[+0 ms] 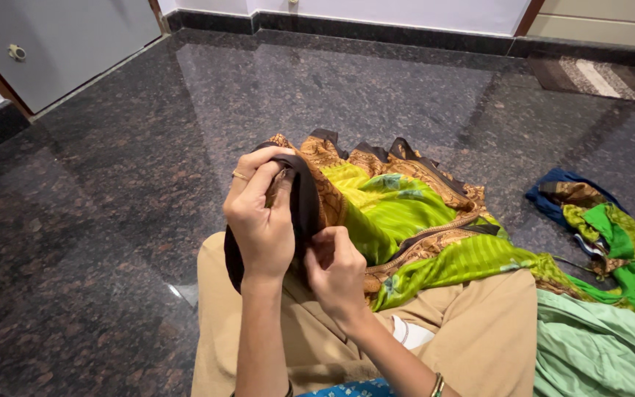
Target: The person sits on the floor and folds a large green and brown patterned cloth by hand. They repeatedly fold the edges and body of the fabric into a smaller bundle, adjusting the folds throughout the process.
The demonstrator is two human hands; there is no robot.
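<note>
Two hands on one green sari.
Left hand [260, 220] and right hand [338, 270] both pinch shut on the sari [398, 213] border, over the lap; two more cloths right of it: one pile [604, 228], one pale green [597, 345].

i count two hands, my left hand [260, 220] and right hand [338, 276], on one green and gold sari [398, 213]. two more cloth heaps lie nearby: a mixed blue-green pile [600, 224] and one pale green cloth [597, 349]. one doormat [597, 77], two doors.
</note>
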